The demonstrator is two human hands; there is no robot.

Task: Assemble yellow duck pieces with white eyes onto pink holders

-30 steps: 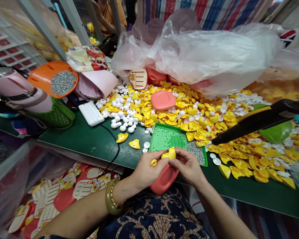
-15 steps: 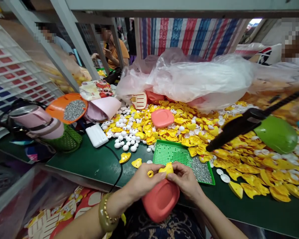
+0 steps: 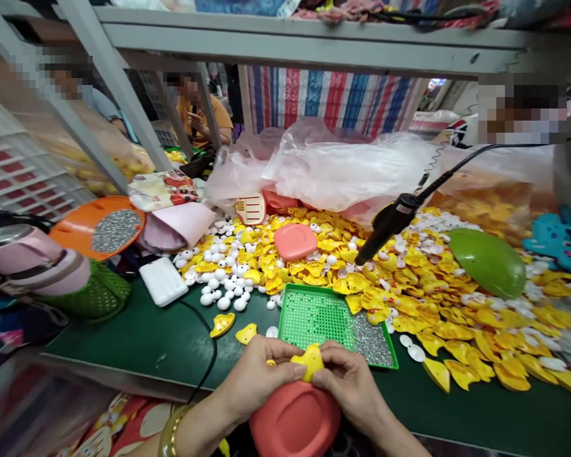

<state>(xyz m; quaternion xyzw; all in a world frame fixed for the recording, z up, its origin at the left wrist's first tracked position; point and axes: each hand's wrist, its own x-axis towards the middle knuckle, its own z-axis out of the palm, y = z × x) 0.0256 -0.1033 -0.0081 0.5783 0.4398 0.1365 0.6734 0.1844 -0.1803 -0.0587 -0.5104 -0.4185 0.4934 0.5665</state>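
I see the left hand (image 3: pixel 252 374) and the right hand (image 3: pixel 349 384) pinching a yellow piece (image 3: pixel 309 363) from either side, thumbs on the near face, fingers behind it. A red piece (image 3: pixel 295 419) sits directly below, between the wrists; I can't tell whether the two are joined. Just beyond the knuckles, I have the raised rim of a green tray (image 3: pixel 284 311). Worktop (image 3: pixel 157 349) surface shows left, toward its front edge; loose yellow shells (image 3: pixel 511 374) crowd the right.
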